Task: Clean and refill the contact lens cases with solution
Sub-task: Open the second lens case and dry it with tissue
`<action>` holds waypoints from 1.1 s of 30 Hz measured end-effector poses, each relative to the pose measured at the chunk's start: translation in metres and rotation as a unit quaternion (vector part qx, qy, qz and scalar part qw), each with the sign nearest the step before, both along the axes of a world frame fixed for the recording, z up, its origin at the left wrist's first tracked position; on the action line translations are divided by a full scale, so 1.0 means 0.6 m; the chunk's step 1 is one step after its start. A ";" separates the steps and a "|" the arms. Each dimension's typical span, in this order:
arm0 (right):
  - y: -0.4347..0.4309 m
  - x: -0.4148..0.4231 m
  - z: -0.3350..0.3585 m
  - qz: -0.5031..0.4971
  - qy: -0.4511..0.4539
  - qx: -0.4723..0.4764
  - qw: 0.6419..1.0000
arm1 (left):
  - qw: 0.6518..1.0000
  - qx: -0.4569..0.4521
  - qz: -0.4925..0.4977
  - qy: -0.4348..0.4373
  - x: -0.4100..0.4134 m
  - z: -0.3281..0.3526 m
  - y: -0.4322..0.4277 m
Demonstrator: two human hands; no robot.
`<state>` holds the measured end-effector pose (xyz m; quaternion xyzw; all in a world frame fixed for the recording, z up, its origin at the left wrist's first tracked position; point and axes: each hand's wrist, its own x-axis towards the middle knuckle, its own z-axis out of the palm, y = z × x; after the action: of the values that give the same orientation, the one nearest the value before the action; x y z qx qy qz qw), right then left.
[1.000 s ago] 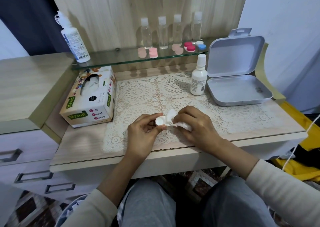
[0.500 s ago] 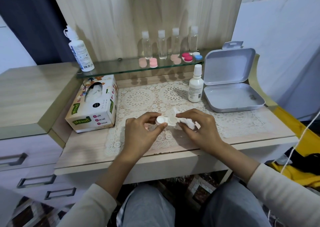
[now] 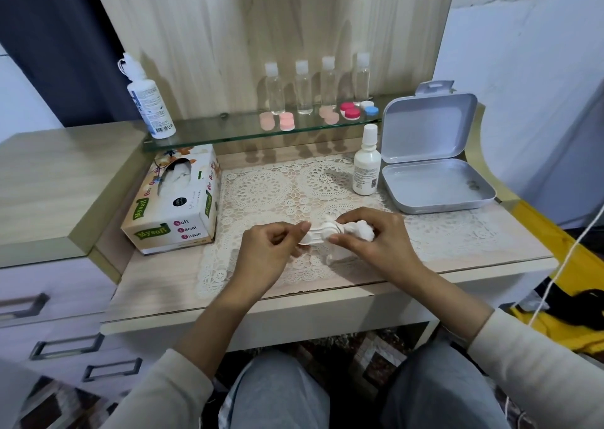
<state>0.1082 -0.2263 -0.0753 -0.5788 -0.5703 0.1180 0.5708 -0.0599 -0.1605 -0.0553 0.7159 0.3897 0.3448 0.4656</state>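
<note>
Right of my left fingers (image 3: pixel 302 228), which pinch 1 end, the white lens case (image 3: pixel 316 235) runs sideways to right fingers (image 3: pixel 340 239) clamping tissue (image 3: pixel 362 231).

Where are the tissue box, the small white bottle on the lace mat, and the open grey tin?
tissue box (image 3: pixel 183 200): head view, on its top face.
small white bottle (image 3: pixel 366 172): head view, on its labelled body.
open grey tin (image 3: pixel 428 128): head view, on the inside of its raised lid.
</note>
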 end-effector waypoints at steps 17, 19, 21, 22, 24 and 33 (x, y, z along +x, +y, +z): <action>0.004 0.004 0.010 0.036 -0.193 0.046 0.979 | 0.984 -0.094 -0.102 -0.109 0.010 0.012 0.008; 0.006 0.005 0.007 0.031 -0.222 0.056 0.973 | 0.984 -0.096 -0.106 -0.106 0.010 0.008 0.008; 0.007 0.005 0.005 0.032 -0.232 0.059 0.970 | 0.985 -0.095 -0.107 -0.101 0.010 0.008 0.007; 0.007 0.005 0.004 0.033 -0.227 0.059 0.972 | 0.985 -0.093 -0.104 -0.099 0.009 0.009 0.007; 0.007 0.005 0.004 0.040 -0.205 0.061 0.976 | 0.988 -0.088 -0.084 -0.100 0.005 0.013 0.010; 0.001 -0.007 0.010 0.083 -0.154 0.061 0.983 | 0.980 -0.130 -0.130 -0.080 0.012 0.022 0.037</action>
<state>0.1038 -0.2256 -0.0695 -0.5048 -0.7035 0.0393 0.4987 -0.0525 -0.1380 -0.0422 0.6640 0.2963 0.2834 0.6252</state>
